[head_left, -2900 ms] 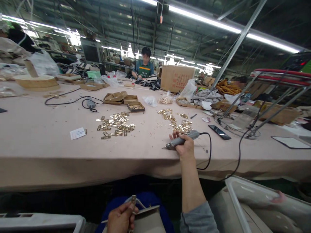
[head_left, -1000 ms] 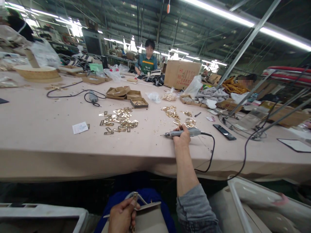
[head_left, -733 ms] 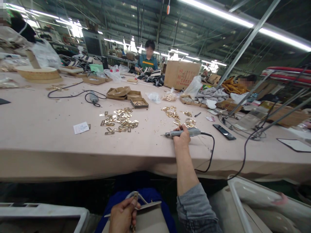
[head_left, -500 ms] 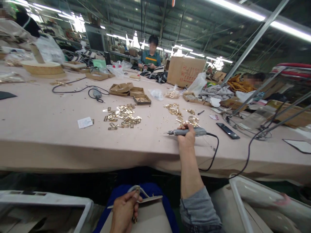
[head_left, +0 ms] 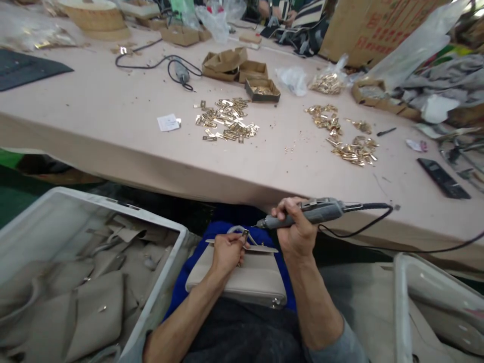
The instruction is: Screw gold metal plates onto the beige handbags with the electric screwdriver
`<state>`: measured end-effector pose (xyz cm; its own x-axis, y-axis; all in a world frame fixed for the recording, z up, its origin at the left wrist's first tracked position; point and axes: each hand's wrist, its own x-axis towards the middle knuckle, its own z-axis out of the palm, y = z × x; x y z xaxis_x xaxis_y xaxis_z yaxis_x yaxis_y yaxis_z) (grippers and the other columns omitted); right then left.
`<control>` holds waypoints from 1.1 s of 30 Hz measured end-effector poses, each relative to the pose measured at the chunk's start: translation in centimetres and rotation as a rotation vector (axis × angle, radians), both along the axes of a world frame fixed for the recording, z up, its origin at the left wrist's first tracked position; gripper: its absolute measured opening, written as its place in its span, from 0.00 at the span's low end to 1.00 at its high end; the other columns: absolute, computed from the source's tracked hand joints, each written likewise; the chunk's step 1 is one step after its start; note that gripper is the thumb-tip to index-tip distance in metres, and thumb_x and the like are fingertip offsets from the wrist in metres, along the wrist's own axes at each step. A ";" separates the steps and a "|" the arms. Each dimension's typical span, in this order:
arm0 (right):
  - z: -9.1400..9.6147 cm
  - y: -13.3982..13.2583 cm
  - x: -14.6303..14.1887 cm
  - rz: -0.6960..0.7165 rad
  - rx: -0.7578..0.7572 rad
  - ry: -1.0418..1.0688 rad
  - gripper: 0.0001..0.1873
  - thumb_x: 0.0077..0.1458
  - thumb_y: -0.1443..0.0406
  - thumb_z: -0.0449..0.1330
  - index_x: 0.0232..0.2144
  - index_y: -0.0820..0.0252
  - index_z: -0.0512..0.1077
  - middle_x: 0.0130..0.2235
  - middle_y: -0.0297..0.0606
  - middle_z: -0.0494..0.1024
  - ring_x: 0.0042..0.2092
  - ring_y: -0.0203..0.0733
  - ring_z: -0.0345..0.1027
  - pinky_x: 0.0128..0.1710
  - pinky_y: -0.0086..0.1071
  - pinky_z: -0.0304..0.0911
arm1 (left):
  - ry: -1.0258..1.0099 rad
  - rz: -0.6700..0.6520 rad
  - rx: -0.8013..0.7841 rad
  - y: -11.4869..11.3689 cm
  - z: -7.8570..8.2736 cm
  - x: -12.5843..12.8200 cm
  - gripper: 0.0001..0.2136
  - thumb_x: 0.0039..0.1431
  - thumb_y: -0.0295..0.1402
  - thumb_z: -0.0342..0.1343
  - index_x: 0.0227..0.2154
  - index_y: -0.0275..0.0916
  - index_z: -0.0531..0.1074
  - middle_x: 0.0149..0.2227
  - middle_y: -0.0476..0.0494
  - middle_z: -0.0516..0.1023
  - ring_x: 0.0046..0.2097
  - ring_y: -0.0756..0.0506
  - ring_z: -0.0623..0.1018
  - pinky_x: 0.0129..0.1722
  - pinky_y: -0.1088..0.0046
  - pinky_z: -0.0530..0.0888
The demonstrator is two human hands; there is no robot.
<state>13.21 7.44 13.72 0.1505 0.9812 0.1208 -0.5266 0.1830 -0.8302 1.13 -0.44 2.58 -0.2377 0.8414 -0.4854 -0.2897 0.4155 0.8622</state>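
A beige handbag [head_left: 249, 277] rests on my lap over blue cloth. At its flap edge my left hand [head_left: 228, 252] is closed, pinching a small gold metal plate [head_left: 245, 235] between thumb and fingers. My right hand [head_left: 297, 227] wraps round a grey corded electric screwdriver [head_left: 321, 210]. The tool's thin tip points left, just above and to the right of the metal plate, apart from it. Part of the bag's front is hidden behind my left hand and forearm.
On the table [head_left: 132, 111] lie gold plates [head_left: 230, 121], more gold fittings [head_left: 355, 150], small cardboard boxes [head_left: 262, 89], a second screwdriver [head_left: 182, 73] and a phone [head_left: 443, 177]. A white bin [head_left: 181, 237] of beige bag pieces stands left, another bin [head_left: 401, 302] right.
My right hand has brought the electric screwdriver from over the table down towards the bag and my left hand. The view has tilted downward, showing more of my lap and the left bin.
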 end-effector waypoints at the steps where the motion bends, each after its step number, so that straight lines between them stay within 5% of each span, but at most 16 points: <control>1: -0.6 -0.2 -0.5 0.005 0.014 -0.038 0.09 0.53 0.67 0.68 0.27 0.59 0.71 0.24 0.28 0.70 0.23 0.32 0.62 0.30 0.32 0.65 | 0.004 0.000 -0.001 0.0 0.0 0.0 0.15 0.54 0.41 0.62 0.23 0.31 0.78 0.12 0.52 0.64 0.13 0.54 0.60 0.12 0.77 0.58; 6: -2.4 -0.9 -1.7 0.021 0.059 -0.152 0.09 0.53 0.66 0.69 0.25 0.59 0.73 0.22 0.29 0.70 0.24 0.34 0.64 0.28 0.32 0.64 | 0.019 0.000 -0.022 0.1 0.2 0.0 0.13 0.54 0.37 0.61 0.23 0.30 0.78 0.12 0.52 0.64 0.12 0.54 0.60 0.13 0.77 0.57; 21: -3.5 -1.1 -2.3 0.003 0.103 -0.292 0.10 0.53 0.65 0.71 0.25 0.60 0.74 0.22 0.31 0.72 0.24 0.36 0.66 0.28 0.33 0.65 | 0.031 0.005 -0.015 0.0 -0.4 -0.2 0.12 0.51 0.38 0.61 0.22 0.32 0.78 0.12 0.51 0.65 0.12 0.53 0.60 0.12 0.75 0.58; 33: -3.0 -0.4 -1.8 0.498 0.115 -0.561 0.16 0.46 0.59 0.76 0.26 0.62 0.75 0.26 0.34 0.75 0.26 0.34 0.66 0.26 0.28 0.63 | 0.142 -0.077 0.044 -0.6 -0.5 -0.4 0.15 0.52 0.41 0.62 0.20 0.34 0.78 0.14 0.49 0.67 0.14 0.53 0.62 0.15 0.75 0.58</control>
<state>11.41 7.02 10.76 -0.4211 0.8938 0.1543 -0.0743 0.1355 -0.9880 0.71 -1.05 2.04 -0.2350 0.8796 -0.4137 -0.1324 0.3926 0.9101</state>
